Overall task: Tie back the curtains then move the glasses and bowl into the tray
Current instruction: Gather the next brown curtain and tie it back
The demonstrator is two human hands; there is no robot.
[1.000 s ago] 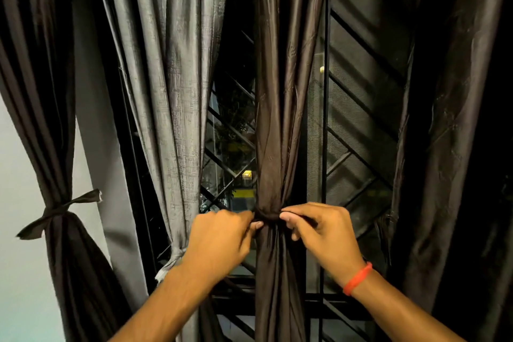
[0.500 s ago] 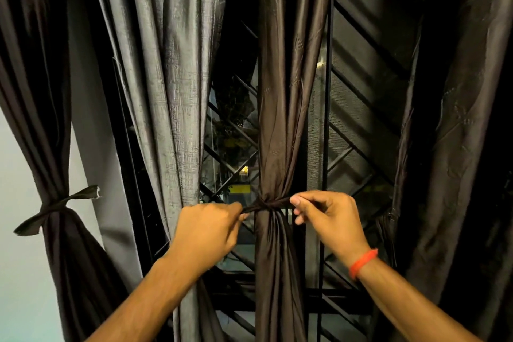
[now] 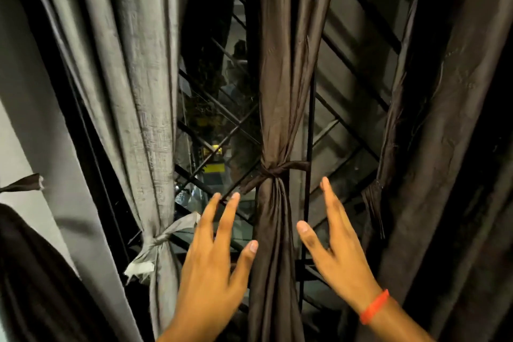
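Note:
A dark brown curtain hangs at the centre, cinched by a knotted brown tie whose ends stick out left and right. My left hand is spread open just left of the curtain, below the knot, thumb near the fabric. My right hand, with a red wristband, is open on the right side, fingers straight and apart from the cloth. A grey curtain at the left is bound with a grey tie. Glasses, bowl and tray are out of sight.
Behind the curtains runs a black metal window grille with diagonal bars. A large dark curtain fills the right side. At the far left hangs another dark curtain with a tie end showing.
Both hands let go of the brown tie's ends and dropped below the knot with fingers spread. The knot now sits tight on the curtain. The view has moved closer.

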